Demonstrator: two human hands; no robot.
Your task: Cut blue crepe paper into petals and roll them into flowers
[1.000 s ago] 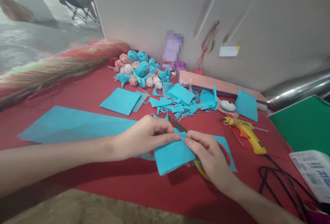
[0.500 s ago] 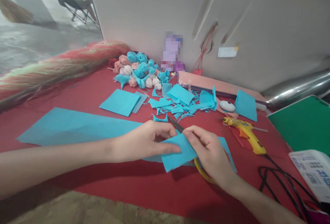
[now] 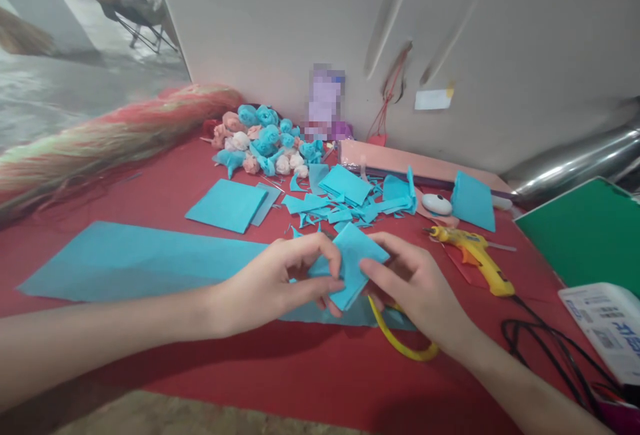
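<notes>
- Position of work: the folded blue paper (image 3: 357, 255) was held above the table (image 3: 225, 368), between both hands and in front of the long blue strip (image 3: 150, 255).
- Left hand (image 3: 295, 275): thumb and index finger were narrowed on the packet's left side.
- Right hand (image 3: 413, 278): the thumb lay on the front face near the right edge, with other fingers behind. The yellow scissors handle (image 3: 400, 348) showed below this hand; its exact hold could not be told.
- Risk, misalignment: layers could have slid apart if either thumb had eased while the paper was turned.
- Risk, snagging: the blades, mostly hidden, could have nicked paper or fingers if the scissors had swung.
- Change from the frame half a second earlier: the packet had turned corner-up, the dark blade had become mostly hidden, and more yellow handle was exposed.
</notes>
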